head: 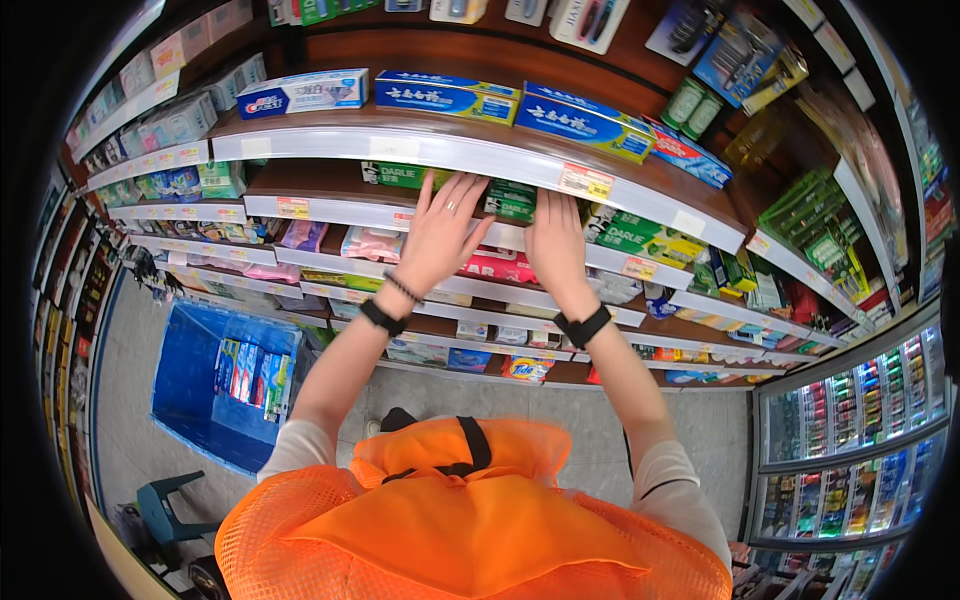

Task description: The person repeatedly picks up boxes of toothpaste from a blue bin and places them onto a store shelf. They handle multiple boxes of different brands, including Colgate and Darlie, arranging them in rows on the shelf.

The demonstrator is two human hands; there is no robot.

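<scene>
My left hand [446,232] reaches under the upper shelf's lip, fingers extended and thumb apart, beside a green Darlie toothpaste box [511,201]. On the other side of that box, my right hand [556,244] reaches in with its fingers straight and close together. The right fingertips are hidden in the shelf's shadow, so I cannot tell whether either hand grips the box. Another Darlie box [401,175] lies left of my left hand. More green and yellow Darlie boxes [637,236] lie to the right of my right hand.
The upper shelf edge [315,145] overhangs my hands and carries a Crest box [304,94] and blue toothpaste boxes [442,97]. On the floor at left stand a blue bin [195,375] holding several boxes and a stool [169,510]. Glass-door coolers [847,435] stand at right.
</scene>
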